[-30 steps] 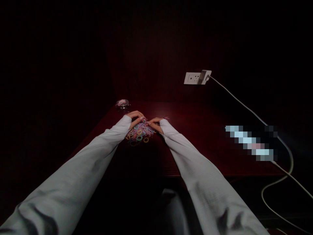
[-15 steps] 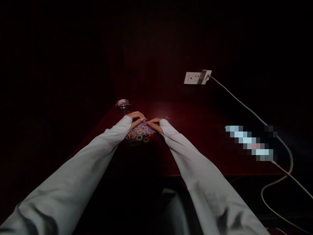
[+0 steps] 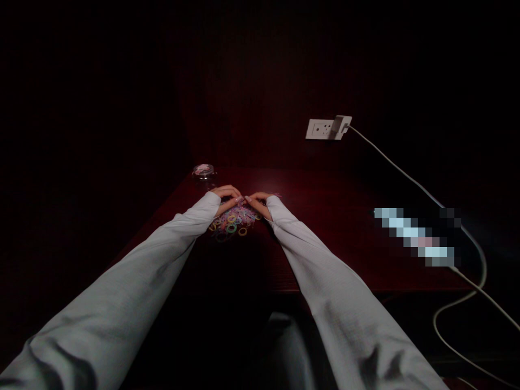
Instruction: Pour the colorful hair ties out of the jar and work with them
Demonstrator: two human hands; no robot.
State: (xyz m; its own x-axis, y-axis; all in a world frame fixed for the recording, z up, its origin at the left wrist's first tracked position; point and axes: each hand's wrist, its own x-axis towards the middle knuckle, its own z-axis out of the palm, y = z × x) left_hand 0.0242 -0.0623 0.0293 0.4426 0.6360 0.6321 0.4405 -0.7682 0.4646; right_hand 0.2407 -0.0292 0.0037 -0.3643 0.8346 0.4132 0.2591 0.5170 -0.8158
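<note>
A pile of small colourful elastic hair ties, pink, purple, yellow and green, lies on the dark red table. My left hand arches over the left side of the pile, thumb and fingers pinched together. From the other side my right hand reaches in, also closed in a pinch. The fingertips of both hands nearly meet above the pile. What they pinch is too small and dark to make out. Thin pinkish strands show beside my right wrist.
Beyond my left hand stands a round clear container with something pink on top. A pixelated bright device lies on the right, with a white cable near it. A charger is plugged into the wall socket.
My right fingers have shifted slightly up and are more bent, with the fingertips closer to the left ones. My left hand has barely moved.
</note>
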